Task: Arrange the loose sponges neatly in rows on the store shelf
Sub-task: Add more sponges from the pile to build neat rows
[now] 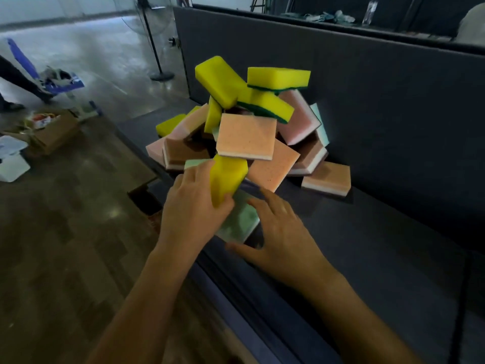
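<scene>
A loose heap of several sponges (246,135), yellow, orange, pink and pale green, lies on the dark shelf (380,258) against its back panel. My left hand (194,214) grips a yellow sponge (225,177) at the heap's near edge, thumb under its lower end. Just right of it, my right hand (283,237) holds a pale green sponge (240,219) lying flat on the shelf, fingers on top and thumb along its near side. One orange sponge (326,178) lies apart at the heap's right.
The shelf's front edge (236,292) runs diagonally below my hands, with the floor to the left. A cardboard box (49,132), white packages (11,158) and a blue chair (52,77) stand on the floor at left. A fan stand (161,72) rises beyond the shelf's far end.
</scene>
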Demonstrator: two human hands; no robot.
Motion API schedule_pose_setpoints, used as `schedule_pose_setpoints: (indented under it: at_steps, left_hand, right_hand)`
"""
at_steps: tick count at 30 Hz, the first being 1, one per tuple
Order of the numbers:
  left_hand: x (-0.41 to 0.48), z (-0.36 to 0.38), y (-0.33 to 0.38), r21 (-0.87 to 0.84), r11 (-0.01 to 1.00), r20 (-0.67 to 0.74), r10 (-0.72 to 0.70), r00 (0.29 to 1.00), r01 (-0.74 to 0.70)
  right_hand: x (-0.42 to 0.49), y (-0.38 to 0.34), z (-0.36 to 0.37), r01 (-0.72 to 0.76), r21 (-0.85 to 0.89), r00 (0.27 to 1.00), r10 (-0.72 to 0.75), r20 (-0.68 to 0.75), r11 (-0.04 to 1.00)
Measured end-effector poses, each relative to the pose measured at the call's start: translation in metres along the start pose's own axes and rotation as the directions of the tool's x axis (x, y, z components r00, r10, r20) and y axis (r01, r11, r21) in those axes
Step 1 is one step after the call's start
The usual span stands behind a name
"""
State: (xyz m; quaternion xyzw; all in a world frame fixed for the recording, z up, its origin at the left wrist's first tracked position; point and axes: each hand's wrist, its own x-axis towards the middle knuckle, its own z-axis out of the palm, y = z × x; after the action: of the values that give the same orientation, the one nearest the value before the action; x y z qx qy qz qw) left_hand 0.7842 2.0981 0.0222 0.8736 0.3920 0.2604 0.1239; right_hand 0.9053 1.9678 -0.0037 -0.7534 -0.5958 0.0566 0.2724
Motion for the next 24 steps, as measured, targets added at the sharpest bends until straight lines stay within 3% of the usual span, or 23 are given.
schedule_pose_setpoints:
  at_steps: [5,14,24]
  left_hand:
    - [-0.009,-0.008,-0.004,-0.006,1.0,-0.007,-0.003,1.0,0.003]
    - [-0.03,-0.012,0.011,-0.061,0.992,-0.013,0.113,0.994,-0.113]
    - [-0.064,0.014,0.079,-0.165,0.922,0.089,0.367,0.926,-0.349]
  right_hand:
    - [0.015,-0.005,0.025,-0.067,-0.082,0.989,0.077,0.123,0.994]
    - [-0.031,0.011,-0.01,-0.101,-0.131,0.991,0.089,-0.098,0.986]
    - [-0.14,0.037,-0.057,-0.388,-0.191,0.905,0.334,-0.264,0.901]
